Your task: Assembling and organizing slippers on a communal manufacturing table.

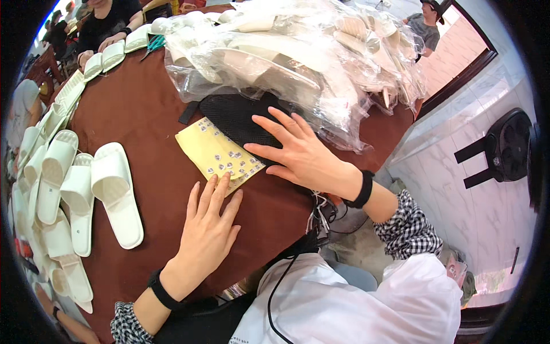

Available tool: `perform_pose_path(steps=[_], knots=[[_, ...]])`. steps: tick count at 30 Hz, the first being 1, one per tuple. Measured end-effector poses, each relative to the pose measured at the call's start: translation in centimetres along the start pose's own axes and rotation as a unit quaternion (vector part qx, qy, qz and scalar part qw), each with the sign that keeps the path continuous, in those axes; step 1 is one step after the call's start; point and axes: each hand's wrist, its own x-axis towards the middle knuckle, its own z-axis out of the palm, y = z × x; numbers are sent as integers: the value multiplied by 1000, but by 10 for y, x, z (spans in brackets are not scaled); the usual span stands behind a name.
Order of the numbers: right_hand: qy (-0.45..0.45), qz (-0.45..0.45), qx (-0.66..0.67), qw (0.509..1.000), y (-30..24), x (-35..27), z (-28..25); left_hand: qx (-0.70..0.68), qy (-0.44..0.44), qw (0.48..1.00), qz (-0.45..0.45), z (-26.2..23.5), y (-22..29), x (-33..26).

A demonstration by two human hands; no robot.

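A yellow sheet (pixel 197 146) dotted with small silvery spots lies on the brown-covered table (pixel 154 229). My left hand (pixel 203 238) is open, palm down, with its fingertips at the sheet's near edge. Fingers spread, my right hand (pixel 303 152) rests over a black mesh piece (pixel 240 117), whose kind I cannot make out, next to the sheet. Neither hand grips anything. The black piece overlaps the sheet's far right side and is partly hidden under my right hand and a clear plastic bag (pixel 349 114).
The bag bulges with white slippers (pixel 269 71) at the back. More white slippers (pixel 117 195) line the table's left side. Other people (pixel 109 23) are around the table's far left. A black fan-like object (pixel 510 143) stands on the right, past the table's edge.
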Motion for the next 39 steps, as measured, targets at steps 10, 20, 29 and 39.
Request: perform_pose_path(steps=[10, 20, 29, 39], knots=[[-17, 15, -20, 1000, 23, 14, 39, -25, 12, 999, -28, 6, -8, 3], [-5, 42, 10, 999, 28, 17, 45, 19, 12, 1000, -10, 11, -11, -2], [109, 159, 193, 962, 39, -22, 12, 54, -6, 999, -3, 17, -5, -5], [314, 500, 172, 789, 74, -231, 57, 115, -37, 993, 9, 12, -2, -13]])
